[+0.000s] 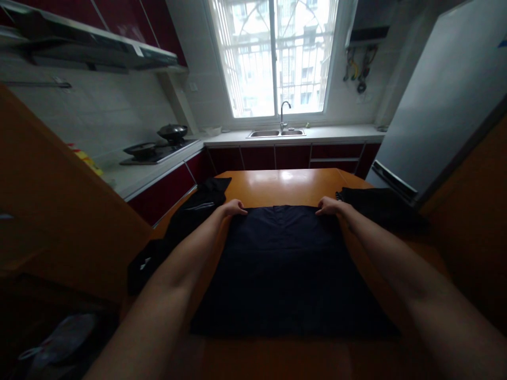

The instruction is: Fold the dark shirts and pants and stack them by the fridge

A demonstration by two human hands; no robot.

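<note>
A dark navy garment (293,269) lies spread flat on the wooden table (289,182), wider at its near edge than at its far edge. I cannot tell exactly what kind of garment it is. My left hand (235,207) pinches its far left corner between thumb and fingers. At the far right corner, my right hand (328,206) grips the cloth the same way. Just left of my left arm is a rumpled black garment (190,211) with small light marks. Dark folded cloth (376,203) rests beyond my right forearm.
Behind the table runs a counter with a double sink (265,134) and a faucet (282,113) beneath a window. On the left, a wok (172,132) and a pan (140,150) sit on the stove. A refrigerator (439,95) stands at right.
</note>
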